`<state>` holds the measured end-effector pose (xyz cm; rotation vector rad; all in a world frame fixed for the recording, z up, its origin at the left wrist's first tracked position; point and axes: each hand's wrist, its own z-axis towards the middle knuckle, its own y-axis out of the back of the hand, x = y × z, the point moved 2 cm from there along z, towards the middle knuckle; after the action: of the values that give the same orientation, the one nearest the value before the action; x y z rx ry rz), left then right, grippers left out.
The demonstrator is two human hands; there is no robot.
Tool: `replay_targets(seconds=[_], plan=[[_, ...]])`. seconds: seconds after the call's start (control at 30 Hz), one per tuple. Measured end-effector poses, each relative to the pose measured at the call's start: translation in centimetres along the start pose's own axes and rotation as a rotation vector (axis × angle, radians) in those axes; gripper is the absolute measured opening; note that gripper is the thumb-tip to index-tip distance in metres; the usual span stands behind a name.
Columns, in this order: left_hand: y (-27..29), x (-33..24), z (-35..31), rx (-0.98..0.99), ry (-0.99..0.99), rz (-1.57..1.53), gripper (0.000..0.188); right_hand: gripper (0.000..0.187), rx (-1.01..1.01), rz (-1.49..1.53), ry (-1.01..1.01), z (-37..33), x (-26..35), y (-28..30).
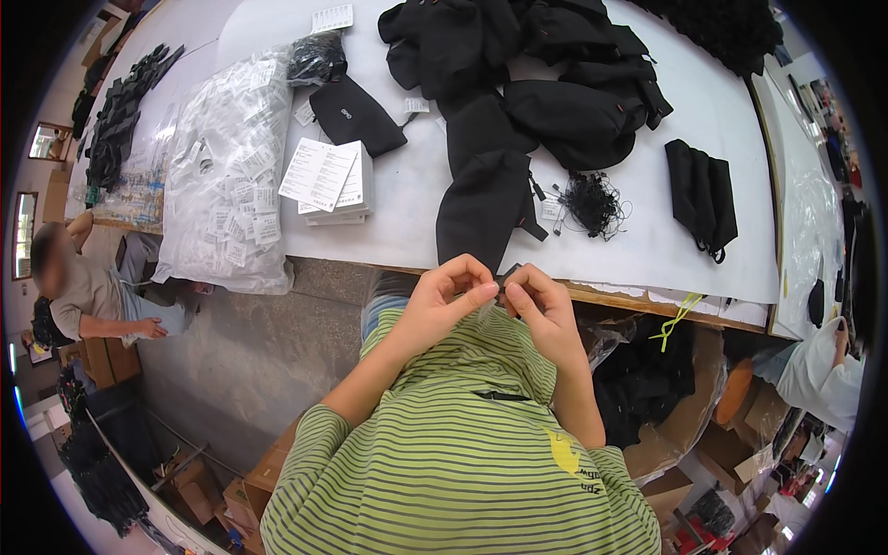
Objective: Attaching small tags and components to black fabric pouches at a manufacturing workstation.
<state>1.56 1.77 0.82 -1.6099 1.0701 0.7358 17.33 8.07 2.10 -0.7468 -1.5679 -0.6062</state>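
At the front edge of the table, my left hand [453, 294] and my right hand [544, 307] are close together, thumbs and forefingers pinched. Between the fingertips is a small dark piece, too small and too covered to name. Just beyond them a black fabric pouch [483, 205] lies at the table edge, its lower end reaching toward my fingers; whether they touch it I cannot tell. To its right is a tangled bunch of black tag strings [592, 203]. A stack of white printed cards [324, 176] lies to the left.
A clear bag of white labels [227, 176] hangs over the table edge. More black pouches [573, 116] are heaped at the back, with folded black ones [700, 199] at right. An open carton of black items [647, 379] stands below. Another person [102, 287] sits at left.
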Motion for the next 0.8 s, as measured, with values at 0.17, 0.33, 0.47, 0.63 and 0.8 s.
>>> replay_targets(seconds=[0.17, 0.33, 0.47, 0.63, 0.8], plan=[[-0.2, -0.5, -0.1, 0.009, -0.074, 0.089, 0.012, 0.02, 0.038, 0.163, -0.054, -0.2, 0.0, -0.1], [0.1, -0.4, -0.1, 0.022, -0.084, 0.145, 0.011, 0.021, 0.069, 0.154, -0.054, -0.2, -0.1, -0.1], [0.2, -0.5, -0.2, 0.033, -0.077, 0.158, 0.011, 0.022, 0.138, 0.105, -0.077, 0.0, -0.3, 0.2], [-1.5, -0.9, -0.4, 0.21, -0.066, 0.454, 0.011, 0.02, -0.189, 0.097, -0.122, 2.5, -4.8, 3.1], [-3.2, -0.9, -0.2, 0.42, -0.124, 0.666, 0.013, 0.023, -0.183, -0.005, -0.263, 3.5, -7.6, 3.8]])
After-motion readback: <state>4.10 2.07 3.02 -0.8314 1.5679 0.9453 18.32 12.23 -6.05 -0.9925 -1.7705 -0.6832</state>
